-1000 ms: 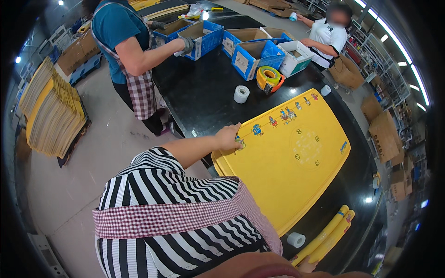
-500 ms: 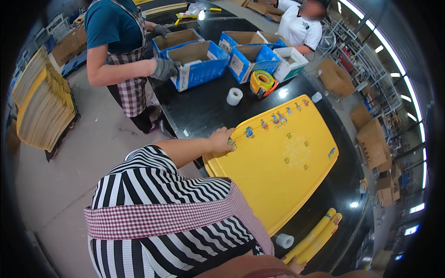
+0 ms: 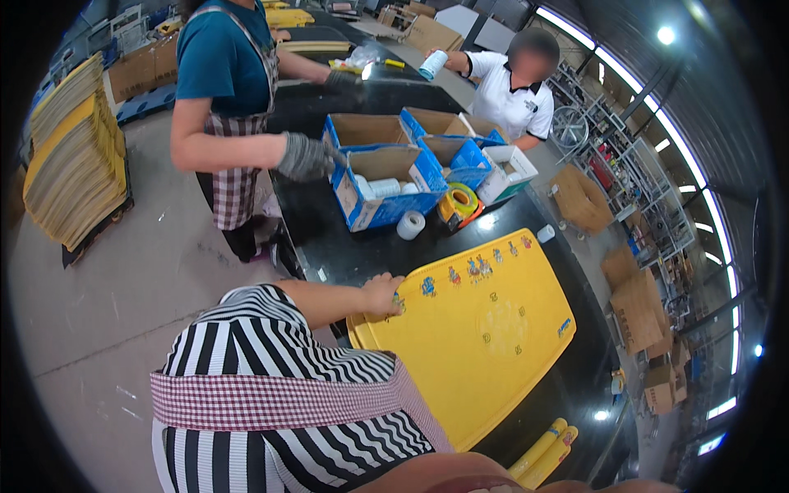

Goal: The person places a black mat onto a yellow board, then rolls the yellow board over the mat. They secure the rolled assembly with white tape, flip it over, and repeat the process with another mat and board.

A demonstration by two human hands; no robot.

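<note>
A yellow plastic panel (image 3: 460,353) with rounded corners, shaped like a tabletop, lies on the black table. Small cartoon stickers (image 3: 479,266) run in a row along its far edge. My left hand (image 3: 383,295) is closed at the panel's far left corner, its fingers curled over the edge beside the first sticker. My right hand is out of sight. Near the bottom of the view, two yellow tubes (image 3: 544,453) lie on the table to the right of the panel.
Past the panel stand open blue boxes (image 3: 394,209), the nearest holding white rolls. A white roll (image 3: 410,224) and a yellow tape roll (image 3: 459,205) sit before them. A gloved co-worker (image 3: 222,82) stands left; another person (image 3: 511,99) faces the table. Yellow panels (image 3: 74,164) are stacked far left.
The view has tilted up, and my right hand has dropped out of it. My left hand stays at the panel corner. The person opposite now holds up a light-blue roll; white rolls now show in the nearest box.
</note>
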